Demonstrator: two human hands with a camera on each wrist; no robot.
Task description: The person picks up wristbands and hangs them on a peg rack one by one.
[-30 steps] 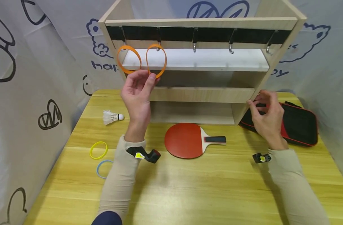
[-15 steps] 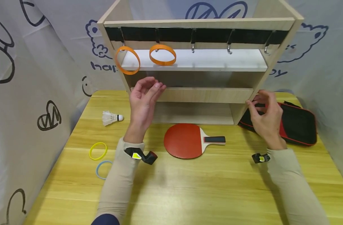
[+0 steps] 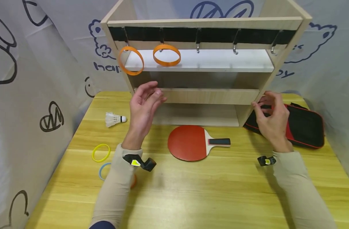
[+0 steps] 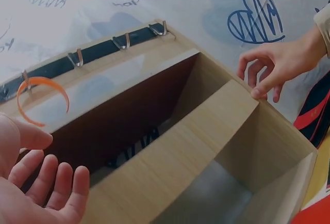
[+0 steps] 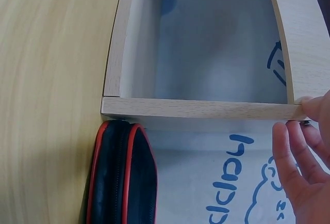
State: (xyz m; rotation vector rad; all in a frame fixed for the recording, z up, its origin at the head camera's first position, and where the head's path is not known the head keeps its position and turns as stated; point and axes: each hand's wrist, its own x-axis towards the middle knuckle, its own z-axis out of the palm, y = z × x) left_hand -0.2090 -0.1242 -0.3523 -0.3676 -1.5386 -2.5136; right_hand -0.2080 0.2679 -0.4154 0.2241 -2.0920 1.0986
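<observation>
Tilted orange band [image 3: 167,64]: upper left of the frame, hung on the second hook [image 3: 161,35] from the left. I cannot tell whether its low side touches the white shelf [image 3: 220,60].
Outer orange band [image 3: 132,73]: farther left, at the leftmost hook [image 3: 124,34]; stands steeper.
Left hand [image 3: 144,106]: left of centre, just below the tilted orange band and apart from it. Fingers loosely curled, thumb slightly parted from them, holding nothing.
Right hand [image 3: 271,119]: right of the frame. Thumb and fingers pinch the front edge of the side panel of the rack [image 3: 211,96].
Band handling: judged light, thin and springy, hard to break, possibly slippery. Take hold by pinching the rim opposite the hook.
Rack handling: judged stiff, and the heaviest piece here; grip a panel edge.
Worktop [image 3: 206,194]: paddle [image 3: 188,143] at centre; shuttlecock [image 3: 114,119], yellow ring [image 3: 93,154] and blue ring [image 3: 100,173] at left; an orange arc [image 3: 134,181] part-hidden by the left sleeve [image 3: 111,190].
Black-and-red case [image 3: 306,127]: right of the frame, beside the rack, partly covered by the right hand.
</observation>
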